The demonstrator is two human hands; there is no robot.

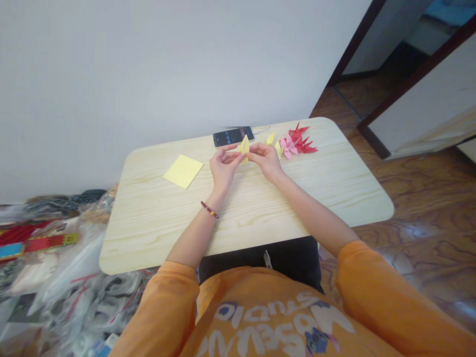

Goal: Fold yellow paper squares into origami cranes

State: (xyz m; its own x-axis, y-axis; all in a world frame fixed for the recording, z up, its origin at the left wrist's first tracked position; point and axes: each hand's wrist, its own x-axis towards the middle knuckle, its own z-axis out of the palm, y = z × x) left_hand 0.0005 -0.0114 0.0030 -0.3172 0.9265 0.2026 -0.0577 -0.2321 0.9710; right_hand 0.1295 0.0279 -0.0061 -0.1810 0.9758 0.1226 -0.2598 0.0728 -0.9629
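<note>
Between my two hands is a folded piece of yellow origami paper [244, 144], its pointed end standing up above the fingertips. My left hand [223, 166] pinches it from the left with thumb and fingers. From the right, the thumb and fingers of my right hand [266, 159] grip its lower part. Both hands are raised a little over the middle of the table, and my fingers hide the paper's lower folds. A flat stack of yellow square paper [183, 171] lies to the left of my left hand.
Pink [289, 147] and red paper flowers [305, 145] lie right of my hands, beside yellow folded pieces [278, 148]. A phone [228, 137] rests at the back of the light wooden table [156, 223], against the wall. Plastic-wrapped bundles [85, 277] crowd the floor at left.
</note>
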